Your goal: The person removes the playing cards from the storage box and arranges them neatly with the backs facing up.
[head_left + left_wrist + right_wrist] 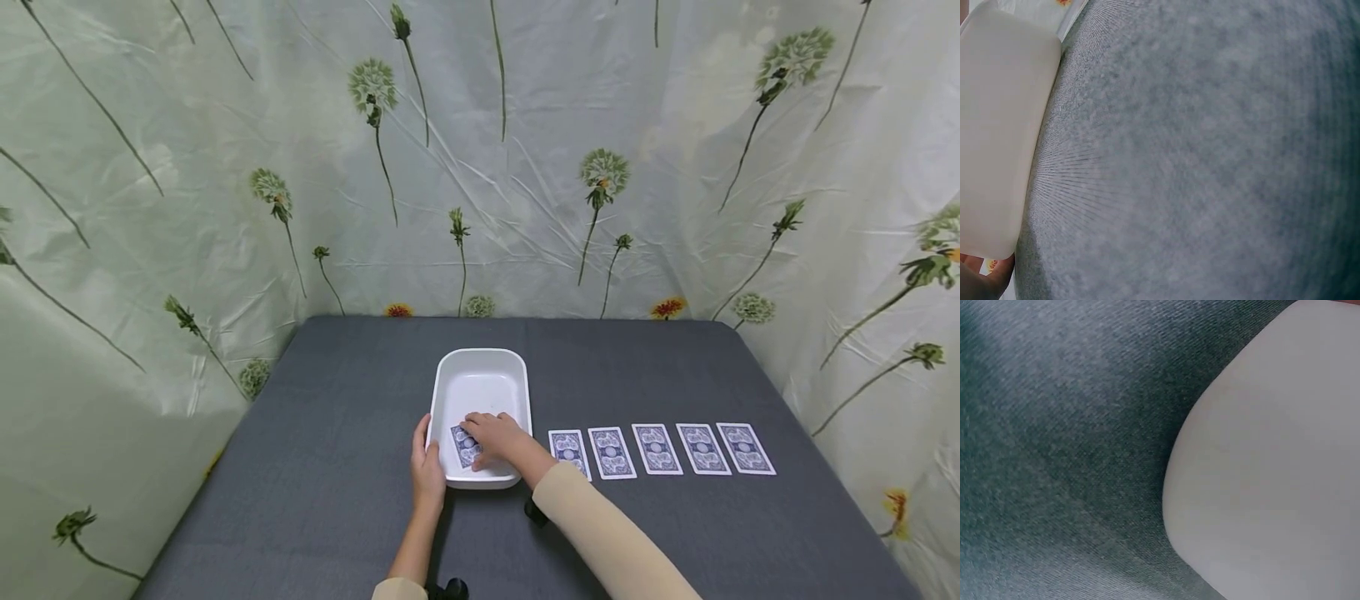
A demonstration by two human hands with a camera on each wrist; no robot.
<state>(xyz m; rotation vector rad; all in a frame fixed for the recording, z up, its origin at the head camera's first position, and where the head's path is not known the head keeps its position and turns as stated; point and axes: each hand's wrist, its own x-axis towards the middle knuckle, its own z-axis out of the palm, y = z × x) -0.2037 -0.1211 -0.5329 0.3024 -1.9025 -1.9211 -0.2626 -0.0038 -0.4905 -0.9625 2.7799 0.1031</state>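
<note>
Fingers point(480, 427) of your right hand point(497, 440) lie curved over a blue-backed playing card point(465, 445) inside the white tray point(517, 392), at the tray's near end; they press on or lightly pinch the card, and from the head view you cannot tell which. Your left hand point(427, 467) rests against the tray's near left wall, fingers fairly straight along the outside and thumb at the rim. To the right of the tray, five more cards point(656, 449) lie face down in a row on the grey table point(337, 467), the nearest just beside the tray. Behind the tray hangs a flowered cloth point(225, 167).

From your left wrist, the tray's outer wall point(997, 137) fills the left edge, standing on the grey table point(1210, 156); a bit of skin shows at the bottom corner, too little to tell the fingers' state.

From your right wrist, you see only the tray's rounded outer corner point(1272, 475) on the table point(1054, 437); fingers and card are out of sight.
</note>
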